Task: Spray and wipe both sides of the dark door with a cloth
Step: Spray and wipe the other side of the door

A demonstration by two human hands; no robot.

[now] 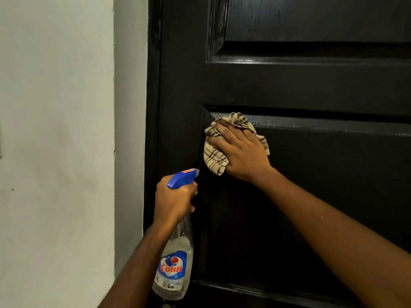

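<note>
The dark door (289,85) fills most of the view, a glossy black panelled face seen close up, with a pale painted wall (55,130) running down its left side. Its lower recessed panel (322,174) is where the work is going on, at the upper left corner just under the moulding. Faint streaks and sheen show on the upper panel, which suggests that part has been wetted or wiped, though this cannot be told for certain. The clear spray bottle (175,263), labelled Colin and holding only a little liquid, hangs upright beside the door's left stile, near the panel's edge. The right hand (242,152) lies flat on the door with its fingers spread and fairly straight, pressing a bunched beige checked cloth (213,154) against the panel corner. The left hand (173,201) is curled round the bottle's neck, its fingers wrapped under the blue trigger head (181,177), whose nozzle points towards the door just below the cloth. By my reading the task is in its early-to-middle part: this face is being wiped partway down, the lower panel is mostly untouched, and the other side of the door, not visible here, is probably not done.
</note>
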